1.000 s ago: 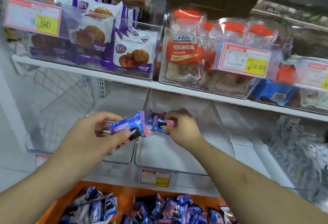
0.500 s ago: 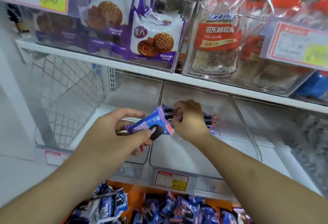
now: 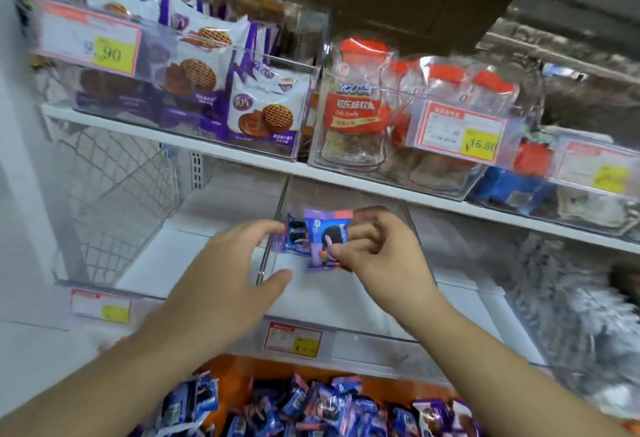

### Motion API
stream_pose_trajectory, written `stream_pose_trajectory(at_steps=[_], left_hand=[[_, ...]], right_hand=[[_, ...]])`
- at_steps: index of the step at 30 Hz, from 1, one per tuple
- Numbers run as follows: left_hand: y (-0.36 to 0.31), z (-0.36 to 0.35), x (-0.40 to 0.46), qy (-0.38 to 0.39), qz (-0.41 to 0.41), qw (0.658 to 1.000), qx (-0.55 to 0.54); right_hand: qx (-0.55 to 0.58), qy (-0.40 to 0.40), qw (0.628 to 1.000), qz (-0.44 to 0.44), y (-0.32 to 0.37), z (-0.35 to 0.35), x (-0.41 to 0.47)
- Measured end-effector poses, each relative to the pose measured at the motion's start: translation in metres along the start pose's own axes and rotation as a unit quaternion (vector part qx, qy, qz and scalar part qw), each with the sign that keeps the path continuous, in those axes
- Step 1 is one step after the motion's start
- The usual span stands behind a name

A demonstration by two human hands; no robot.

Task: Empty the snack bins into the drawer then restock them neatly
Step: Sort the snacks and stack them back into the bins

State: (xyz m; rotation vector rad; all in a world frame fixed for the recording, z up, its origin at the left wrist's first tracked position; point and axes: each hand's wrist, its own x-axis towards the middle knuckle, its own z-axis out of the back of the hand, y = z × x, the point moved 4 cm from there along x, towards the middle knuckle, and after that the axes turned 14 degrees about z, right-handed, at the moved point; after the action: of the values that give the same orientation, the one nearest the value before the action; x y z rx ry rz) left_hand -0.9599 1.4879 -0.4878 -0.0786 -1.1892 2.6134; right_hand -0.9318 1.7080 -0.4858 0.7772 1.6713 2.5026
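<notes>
Two small blue-purple cookie packets stand side by side above the middle clear bin on the lower shelf. My right hand pinches the right packet from its right side. My left hand is spread, and its fingertips touch the left packet while the thumb hangs apart below. The bin's floor under the packets looks bare. Below the shelf, the orange drawer holds several loose packets of the same kind.
A second clear bin stands left of the middle one. A bin of silver packets stands at the right. The upper shelf carries bins of purple cookie packs and red candy bags. A wire mesh panel closes the left side.
My left hand has let go of its packet and spread its fingers. The packets now stand together by my right hand, deeper over the middle bin.
</notes>
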Motion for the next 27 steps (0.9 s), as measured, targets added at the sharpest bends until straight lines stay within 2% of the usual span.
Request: stream_pose_trajectory(at_steps=[2, 4, 8, 10, 13, 23, 25, 27], left_hand=[[0.014, -0.005, 0.004, 0.009, -0.035, 0.996, 0.083], [0.025, -0.012, 0.005, 0.037, -0.036, 0.992, 0.113], [0.038, -0.018, 0.008, 0.03, -0.057, 0.99, 0.125], [0.041, -0.019, 0.011, 0.021, -0.069, 0.989, 0.126], [0.047, -0.021, 0.013, 0.009, -0.081, 0.988, 0.13], [0.051, -0.026, 0.014, 0.009, -0.089, 0.988, 0.124], [0.053, -0.027, 0.014, 0.015, -0.087, 0.989, 0.121], [0.053, -0.026, 0.013, 0.02, -0.085, 0.99, 0.111]], right_hand=[[-0.18, 0.046, 0.982, 0.032, -0.017, 0.006, 0.018], [-0.322, 0.103, 0.939, 0.065, -0.034, 0.004, 0.036], [-0.438, 0.214, 0.868, 0.099, -0.073, -0.016, 0.07], [-0.468, 0.241, 0.846, 0.089, -0.092, -0.023, 0.08], [-0.481, 0.235, 0.841, 0.083, -0.109, -0.027, 0.089], [-0.535, 0.209, 0.802, 0.168, -0.139, -0.027, 0.09], [-0.538, 0.197, 0.802, 0.169, -0.136, -0.025, 0.086], [-0.523, 0.188, 0.817, 0.156, -0.129, -0.022, 0.082]])
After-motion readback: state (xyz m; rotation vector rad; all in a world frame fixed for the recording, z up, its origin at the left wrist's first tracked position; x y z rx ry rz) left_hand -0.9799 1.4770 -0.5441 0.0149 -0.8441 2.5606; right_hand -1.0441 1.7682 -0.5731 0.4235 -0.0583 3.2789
